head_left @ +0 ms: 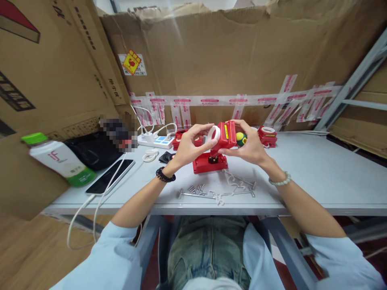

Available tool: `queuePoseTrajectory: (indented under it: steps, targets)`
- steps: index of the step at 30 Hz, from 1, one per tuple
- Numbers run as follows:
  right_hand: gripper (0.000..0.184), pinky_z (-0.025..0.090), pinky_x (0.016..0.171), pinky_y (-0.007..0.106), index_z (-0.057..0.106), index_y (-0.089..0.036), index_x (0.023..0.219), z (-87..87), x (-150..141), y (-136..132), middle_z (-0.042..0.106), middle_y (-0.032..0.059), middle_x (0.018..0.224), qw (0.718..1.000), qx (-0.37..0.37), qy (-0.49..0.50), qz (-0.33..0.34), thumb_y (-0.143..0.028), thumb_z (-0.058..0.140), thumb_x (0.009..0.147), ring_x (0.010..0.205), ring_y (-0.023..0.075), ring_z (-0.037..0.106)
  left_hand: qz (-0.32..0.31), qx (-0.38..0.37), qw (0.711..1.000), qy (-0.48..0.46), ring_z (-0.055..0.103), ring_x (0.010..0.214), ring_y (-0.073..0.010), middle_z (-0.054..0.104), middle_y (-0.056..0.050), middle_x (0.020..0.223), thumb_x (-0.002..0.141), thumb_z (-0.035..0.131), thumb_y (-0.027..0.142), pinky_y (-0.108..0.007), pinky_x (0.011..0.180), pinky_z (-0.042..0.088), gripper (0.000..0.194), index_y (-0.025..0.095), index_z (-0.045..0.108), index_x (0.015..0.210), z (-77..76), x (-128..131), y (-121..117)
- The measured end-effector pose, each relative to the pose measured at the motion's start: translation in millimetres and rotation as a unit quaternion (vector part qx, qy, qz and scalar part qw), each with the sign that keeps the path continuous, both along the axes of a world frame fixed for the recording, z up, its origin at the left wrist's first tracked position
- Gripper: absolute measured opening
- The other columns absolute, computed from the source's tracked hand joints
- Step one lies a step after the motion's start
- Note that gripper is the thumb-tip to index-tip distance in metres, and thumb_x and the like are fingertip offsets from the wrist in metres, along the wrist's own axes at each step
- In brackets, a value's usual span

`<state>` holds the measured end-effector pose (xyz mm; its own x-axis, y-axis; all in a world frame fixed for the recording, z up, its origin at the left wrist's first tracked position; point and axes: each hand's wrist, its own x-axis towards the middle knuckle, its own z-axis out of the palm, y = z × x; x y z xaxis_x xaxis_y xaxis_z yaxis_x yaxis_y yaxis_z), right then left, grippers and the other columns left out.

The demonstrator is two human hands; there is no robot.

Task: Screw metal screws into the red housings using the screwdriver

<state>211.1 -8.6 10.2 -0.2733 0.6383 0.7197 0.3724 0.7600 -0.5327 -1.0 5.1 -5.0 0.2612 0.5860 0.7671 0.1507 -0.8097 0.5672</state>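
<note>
Fingers of our left hand (189,146) pinched the white ring (215,133) by its rim, thumb below and fingertips above, while those of our right hand (253,146) gripped the red housing (227,135) from the other side, thumb underneath and fingers over the top. Holding them from opposite sides probably let us steady one against the other; whether the ring was seated in the housing, we could not tell. Just below the fingers, the red base (201,166) rested on the bench (314,173); its contact with the housing was unclear. Nearer to us than the fingers lay screws (197,188) and T-ended rods (198,195), likely set there for easy reach, though the bench's front edge ran close beside them. Behind the left fingers, a partly hidden red unit (178,140) and the power strip (155,141) narrowed the space, and cardboard (211,60) bounded the rear. Beyond the right fingers stood another red unit (268,137), and past it stretched the widest room for moving.
</note>
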Motion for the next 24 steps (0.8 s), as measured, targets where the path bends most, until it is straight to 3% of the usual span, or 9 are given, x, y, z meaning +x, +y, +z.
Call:
queuePoseTrajectory:
  steps: [24]
  targets:
    - [0.083, 0.056, 0.09, 0.043, 0.054, -0.021, 0.117, -5.4, -1.9, 4.9, 0.069, 0.0085, 0.111, 0.999, 0.037, 0.021, 0.021, -0.052, 0.089, 0.049, 0.102, 0.0279, 0.068, -0.015, -0.001, 1.0, -0.022, 0.064, 0.103, -0.0186, 0.065, -0.009, 0.115, 0.08, 0.075, 0.041, -0.033, 0.094, 0.052, 0.045, 0.019, 0.065, 0.117, 0.6, 1.5, -1.1]
